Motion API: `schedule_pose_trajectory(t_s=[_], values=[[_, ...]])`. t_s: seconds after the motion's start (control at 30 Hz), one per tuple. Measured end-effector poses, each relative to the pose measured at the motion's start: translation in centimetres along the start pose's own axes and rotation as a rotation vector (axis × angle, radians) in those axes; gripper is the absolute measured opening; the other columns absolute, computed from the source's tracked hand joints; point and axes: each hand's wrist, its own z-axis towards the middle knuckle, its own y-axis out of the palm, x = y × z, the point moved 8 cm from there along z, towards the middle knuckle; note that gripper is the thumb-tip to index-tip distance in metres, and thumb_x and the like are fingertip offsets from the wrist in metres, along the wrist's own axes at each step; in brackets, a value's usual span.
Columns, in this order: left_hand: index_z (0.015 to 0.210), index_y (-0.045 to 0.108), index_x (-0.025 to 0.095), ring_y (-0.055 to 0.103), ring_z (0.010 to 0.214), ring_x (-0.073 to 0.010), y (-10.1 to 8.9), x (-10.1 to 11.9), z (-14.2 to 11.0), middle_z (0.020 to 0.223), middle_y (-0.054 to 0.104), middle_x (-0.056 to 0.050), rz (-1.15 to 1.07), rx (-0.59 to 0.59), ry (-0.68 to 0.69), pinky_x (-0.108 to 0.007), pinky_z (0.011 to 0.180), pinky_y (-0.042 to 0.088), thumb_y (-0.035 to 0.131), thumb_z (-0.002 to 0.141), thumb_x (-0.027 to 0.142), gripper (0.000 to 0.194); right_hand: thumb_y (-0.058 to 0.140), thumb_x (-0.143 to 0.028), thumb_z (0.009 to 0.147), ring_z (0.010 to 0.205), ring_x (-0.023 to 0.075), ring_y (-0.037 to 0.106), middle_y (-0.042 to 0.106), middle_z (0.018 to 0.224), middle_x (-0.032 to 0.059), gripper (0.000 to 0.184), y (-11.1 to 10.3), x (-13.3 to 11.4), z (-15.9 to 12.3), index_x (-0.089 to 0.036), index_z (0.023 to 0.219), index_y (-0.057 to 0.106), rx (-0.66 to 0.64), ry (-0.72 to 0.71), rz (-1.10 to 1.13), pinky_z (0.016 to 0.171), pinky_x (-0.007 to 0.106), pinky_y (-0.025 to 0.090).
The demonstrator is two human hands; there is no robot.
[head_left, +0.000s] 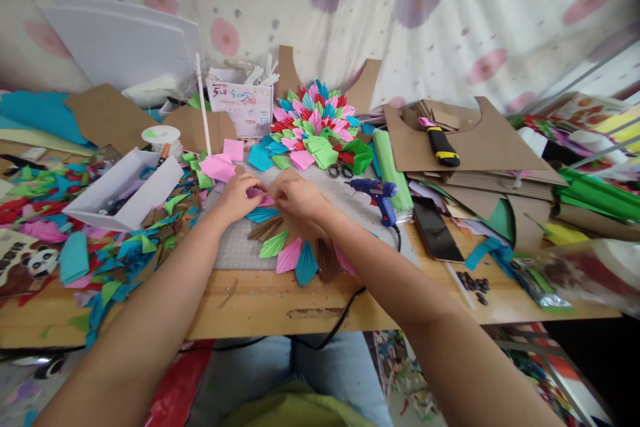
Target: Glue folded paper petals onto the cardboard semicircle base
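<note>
Wooden table [240,300]: cardboard [306,232] fringed with folded paper [307,263] lies near the middle; left hand [243,195] pinches pink paper [267,201] at its far left; right hand's [301,198] grip, I cannot tell.

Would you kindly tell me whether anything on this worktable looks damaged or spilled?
Yes: the wooden table has a rough, darker gouge near its front edge, as if chipped. On the left, paper scraps lie strewn around the white box, some reaching the edge, looking spilled rather than sorted.

Your light-brown wooden worktop [245,310] bears a translucent greyish mat [231,255], a black rectangular phone [438,230] and small glossy dark pieces [474,283].
</note>
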Motion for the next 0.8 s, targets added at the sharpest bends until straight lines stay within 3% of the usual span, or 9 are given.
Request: schedule_pose_trajectory(t_s=[0.23, 0.47, 0.8], values=[[0.076, 0.063, 0.021, 0.057, 0.086, -0.0174, -0.2, 0.0, 0.0, 0.085, 0.063, -0.002, -0.008, -0.018, -0.006, -0.032, 0.083, 0.045, 0.052, 0.072, 0.021, 0.011, 0.048, -0.031, 0.084, 0.098, 0.0198, 0.060, 0.068, 0.105, 0.0032, 0.024, 0.2, -0.1, 0.1, -0.024, 0.095, 0.068, -0.010, -0.020, -0.012, 0.078, 0.027, 0.043], [0.080, 0.066, 0.020, 0.056, 0.088, -0.0192, 0.7, 0.0, -0.1, 0.086, 0.062, -0.003, 0.024, -0.105, 0.025, -0.033, 0.082, 0.044, 0.061, 0.071, 0.036, 0.018, 0.047, -0.035, 0.085, 0.092, 0.0187, 0.061, 0.068, 0.103, 0.0029, 0.026, 0.0, 0.3, -0.1, -0.024, 0.096, 0.068, -0.009, -0.001, 0.024, 0.074, 0.026, 0.043], [0.079, 0.065, 0.020, 0.055, 0.085, -0.0189, 0.9, 0.0, -0.2, 0.084, 0.062, -0.003, 0.011, -0.107, 0.038, -0.033, 0.080, 0.044, 0.062, 0.071, 0.036, 0.019, 0.053, -0.033, 0.082, 0.089, 0.0193, 0.060, 0.069, 0.098, 0.0035, 0.020, -0.3, 0.2, -0.2, -0.023, 0.090, 0.069, 0.016, 0.002, 0.075, 0.072, 0.027, 0.043]])
